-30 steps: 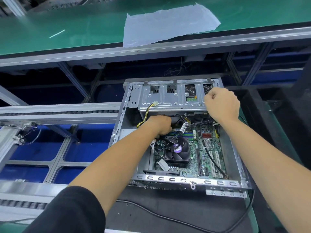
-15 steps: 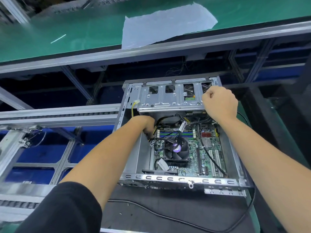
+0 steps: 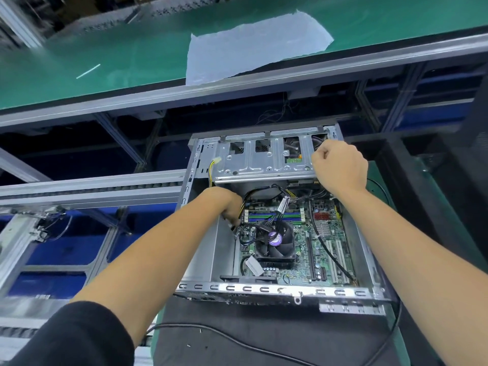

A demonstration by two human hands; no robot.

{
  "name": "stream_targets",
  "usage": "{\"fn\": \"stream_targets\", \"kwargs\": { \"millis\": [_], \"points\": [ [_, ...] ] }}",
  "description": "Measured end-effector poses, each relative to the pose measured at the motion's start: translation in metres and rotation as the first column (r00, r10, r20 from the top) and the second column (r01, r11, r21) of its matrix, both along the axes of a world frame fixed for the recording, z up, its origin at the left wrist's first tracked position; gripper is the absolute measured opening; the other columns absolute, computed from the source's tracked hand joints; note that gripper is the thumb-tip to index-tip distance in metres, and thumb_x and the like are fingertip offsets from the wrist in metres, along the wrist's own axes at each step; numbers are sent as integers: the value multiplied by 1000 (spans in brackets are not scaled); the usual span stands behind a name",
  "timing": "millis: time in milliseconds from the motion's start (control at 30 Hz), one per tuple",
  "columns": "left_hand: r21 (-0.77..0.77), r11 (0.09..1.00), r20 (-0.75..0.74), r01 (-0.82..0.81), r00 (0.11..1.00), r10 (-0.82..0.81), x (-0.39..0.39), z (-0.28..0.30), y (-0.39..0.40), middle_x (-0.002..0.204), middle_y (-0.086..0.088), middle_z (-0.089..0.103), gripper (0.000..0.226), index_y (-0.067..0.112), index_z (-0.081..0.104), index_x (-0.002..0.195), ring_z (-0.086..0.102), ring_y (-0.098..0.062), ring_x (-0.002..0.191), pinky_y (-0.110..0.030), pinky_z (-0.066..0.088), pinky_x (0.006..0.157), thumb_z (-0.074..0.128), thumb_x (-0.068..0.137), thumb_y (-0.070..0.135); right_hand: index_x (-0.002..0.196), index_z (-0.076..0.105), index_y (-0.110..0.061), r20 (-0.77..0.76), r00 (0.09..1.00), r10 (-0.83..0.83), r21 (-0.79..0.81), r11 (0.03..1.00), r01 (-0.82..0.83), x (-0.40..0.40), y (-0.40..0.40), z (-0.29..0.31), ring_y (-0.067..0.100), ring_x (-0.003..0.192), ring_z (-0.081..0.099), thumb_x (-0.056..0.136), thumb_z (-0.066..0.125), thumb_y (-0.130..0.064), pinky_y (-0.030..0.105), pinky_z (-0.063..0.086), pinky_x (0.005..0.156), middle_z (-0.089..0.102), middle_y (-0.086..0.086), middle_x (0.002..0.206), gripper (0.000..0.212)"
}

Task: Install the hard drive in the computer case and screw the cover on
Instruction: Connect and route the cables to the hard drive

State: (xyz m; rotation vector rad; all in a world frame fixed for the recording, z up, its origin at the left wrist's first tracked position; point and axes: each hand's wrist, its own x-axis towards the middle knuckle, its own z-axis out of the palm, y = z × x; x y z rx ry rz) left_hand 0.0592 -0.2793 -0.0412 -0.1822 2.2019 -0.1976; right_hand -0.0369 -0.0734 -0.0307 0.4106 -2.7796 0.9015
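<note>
The open computer case lies on its side on a black mat, its motherboard and CPU fan exposed. A silver drive cage spans the far end; a green board edge of the hard drive shows through one cut-out. My right hand is curled in a fist over the cage's right end. My left hand reaches inside the case by its left wall, fingers curled among black and yellow cables; what they hold is hidden. No cover or screws are in view.
A green conveyor belt with a white sheet runs across the back. Aluminium roller rails lie to the left. A black cable crosses the mat in front of the case. A yellow-wired white plug hangs at the cage's left.
My left hand has moved left from the middle of the board to the case's left wall. The white plug swung out left of the cage. My right hand stayed on the cage.
</note>
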Motion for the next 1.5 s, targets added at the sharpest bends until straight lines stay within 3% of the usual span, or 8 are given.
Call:
{"fn": "stream_targets", "kwargs": {
  "millis": [233,400,600,800,1100,1233,1400,1500],
  "points": [
    [83,981,-132,175,978,-163,7,20,38,73,-8,50,17,6,52,75,45,-26,69,-32,38,61,42,88,6,76,67,-13,6,1000,-4,0,1000,4,2,-1,2,28,61,47,87,51,-17,31,28,54,62,6,68,20],
    [346,936,-406,61,909,91,8,49,22,62,-8,45,18,7,50,63,40,-22,59,-28,36,58,53,81,8,75,65,-12,18,1000,1,9,1000,-1,3,0,3,27,60,46,88,50,-18,30,26,52,62,5,68,20],
    [-66,993,-631,-93,775,31,16,54,2,73,0,45,33,11,46,78,52,-24,69,-27,36,57,57,87,42,76,65,-13,20,1000,6,-7,1000,-6,6,0,5,27,60,47,88,50,-18,30,27,54,63,5,69,20],
    [-316,949,-672,15,702,-235,20,32,19,84,-6,57,14,9,58,101,59,-26,75,-30,36,56,48,91,11,74,64,-14,35,999,9,10,1000,-9,6,0,5,26,59,48,88,50,-18,30,28,53,61,3,66,20],
    [446,895,-343,-9,922,180,9,10,32,125,-14,55,25,5,41,120,53,-23,97,-34,40,75,44,95,5,75,65,-13,45,999,1,4,1000,-2,6,0,5,21,53,42,87,51,-18,28,26,49,58,2,64,19],
    [538,841,-186,-60,964,188,-1,8,25,138,-5,45,34,18,37,130,47,-23,116,-37,36,95,44,99,32,75,66,-12,45,999,-4,10,1000,3,4,0,4,11,49,35,86,49,-17,23,22,48,52,0,60,20],
    [551,834,-239,1,958,157,-15,-5,26,68,7,52,29,20,52,68,42,-8,62,-28,33,72,49,97,20,77,67,-14,39,999,-1,26,1000,0,2,0,3,17,51,40,88,49,-18,23,24,48,63,5,68,21],
    [508,861,-293,14,943,157,-20,-14,25,88,-1,67,14,11,68,89,53,-15,77,-28,38,76,57,93,20,78,66,-15,24,1000,7,37,999,-8,2,0,2,25,59,49,89,50,-19,25,26,48,66,5,71,20]
  ]
}}
